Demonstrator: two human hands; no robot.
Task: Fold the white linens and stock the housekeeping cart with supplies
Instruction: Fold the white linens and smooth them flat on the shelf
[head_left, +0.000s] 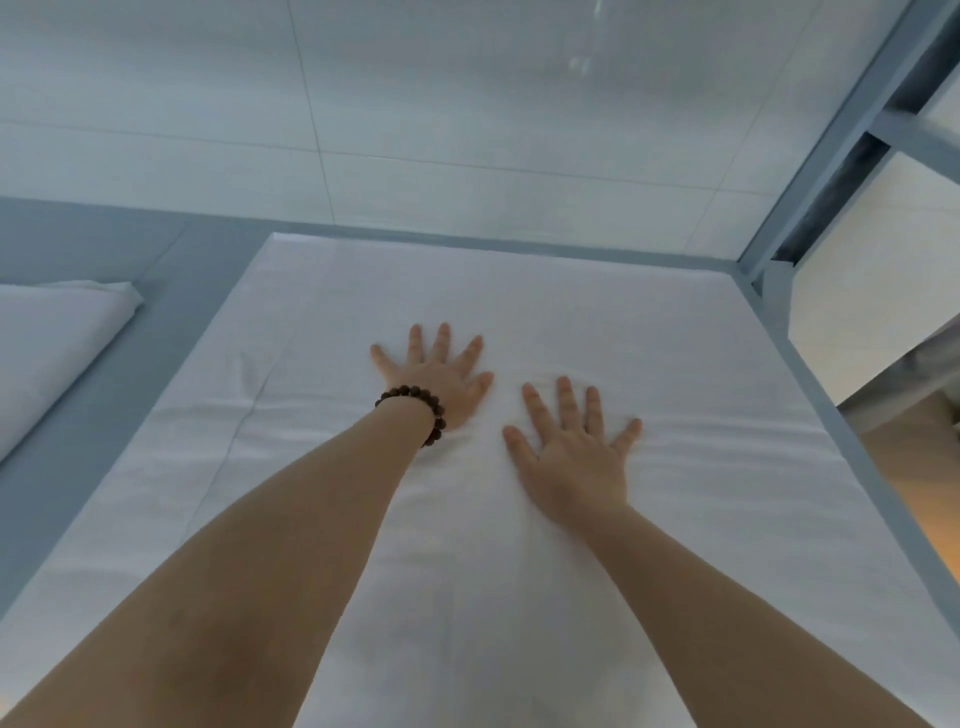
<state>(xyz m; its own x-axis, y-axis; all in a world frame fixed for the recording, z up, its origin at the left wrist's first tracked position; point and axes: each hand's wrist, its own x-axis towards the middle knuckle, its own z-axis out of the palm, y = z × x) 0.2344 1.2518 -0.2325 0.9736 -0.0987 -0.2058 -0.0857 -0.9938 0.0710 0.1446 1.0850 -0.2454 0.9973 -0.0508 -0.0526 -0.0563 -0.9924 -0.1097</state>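
A large white linen (597, 317) lies spread flat over the middle of the frame, covering most of a smooth blue-grey desk (150, 374). The cloth is matte and finely woven, roughly rectangular, with straight edges toward the top and the right. A faint crease runs across it from left to right at about the level of the hands, and a thin seam or fold line slants down its left part. Small soft wrinkles gather around the wrists.

The left hand (436, 376) sits just left of centre, palm down on the linen, with its fingers straight and fanned wide apart. A bracelet (437, 415) of dark round beads circles its wrist. The right hand (576, 452) lies just beside it, slightly lower and to the right, also palm down with the fingers spread and straight. Both press flat on the cloth and neither grips anything. The bare forearms reach in from the bottom corners.

At the left edge a second white linen, a folded linen (57, 338), rests on the same desk, thick and soft-cornered, apart from the spread cloth. Along the right side rises a blue-grey metal frame (831, 140) of straight bars. Across the top runs a wall (415, 104) of large pale glossy tiles with thin joints.
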